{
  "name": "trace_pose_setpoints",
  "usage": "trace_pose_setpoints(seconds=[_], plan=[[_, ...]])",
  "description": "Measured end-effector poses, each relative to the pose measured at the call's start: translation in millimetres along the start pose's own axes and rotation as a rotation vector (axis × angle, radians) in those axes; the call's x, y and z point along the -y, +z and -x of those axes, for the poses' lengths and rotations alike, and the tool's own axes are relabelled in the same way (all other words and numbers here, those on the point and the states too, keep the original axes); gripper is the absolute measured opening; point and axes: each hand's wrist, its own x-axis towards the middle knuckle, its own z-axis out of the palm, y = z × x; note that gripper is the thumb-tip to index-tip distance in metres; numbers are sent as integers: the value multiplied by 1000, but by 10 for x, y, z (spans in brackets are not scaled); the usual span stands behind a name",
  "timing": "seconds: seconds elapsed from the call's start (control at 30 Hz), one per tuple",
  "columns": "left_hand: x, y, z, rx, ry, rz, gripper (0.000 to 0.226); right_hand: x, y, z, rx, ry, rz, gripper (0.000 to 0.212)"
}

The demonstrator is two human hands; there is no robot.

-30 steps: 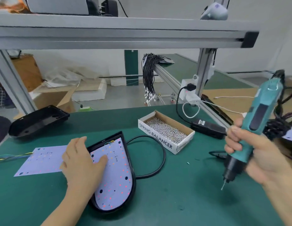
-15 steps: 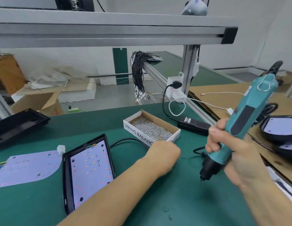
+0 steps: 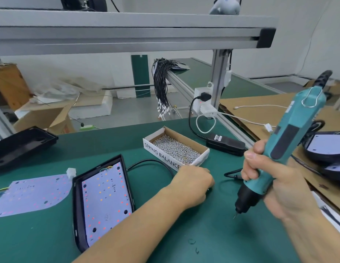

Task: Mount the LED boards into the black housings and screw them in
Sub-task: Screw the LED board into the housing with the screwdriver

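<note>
green mat [image 3: 165, 234] holds 1 black housing [image 3: 78, 215] with an led board [image 3: 106, 202] lying inside it. just right of the housing, the left hand [image 3: 193, 184] is curled by the screw box [image 3: 203, 155]; i cannot tell if it holds anything. further right, the right hand [image 3: 275, 186] grips the teal screwdriver [image 3: 283, 145].

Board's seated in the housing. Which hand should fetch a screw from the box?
Left. The left hand is curled on the mat right beside the box of screws, while the right hand grips the screwdriver, so it probably can't pick anything up.
</note>
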Motion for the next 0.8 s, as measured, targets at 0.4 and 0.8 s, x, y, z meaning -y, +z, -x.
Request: trace_pose_setpoints(seconds=[0.4,0.8], plan=[[-52,77,82,-82,-194,155,19,37,18,29,-4,-12,-6,21],[185,-543,1364,-564,-683,2063,17,78,726,19,109,-8,-405,17]])
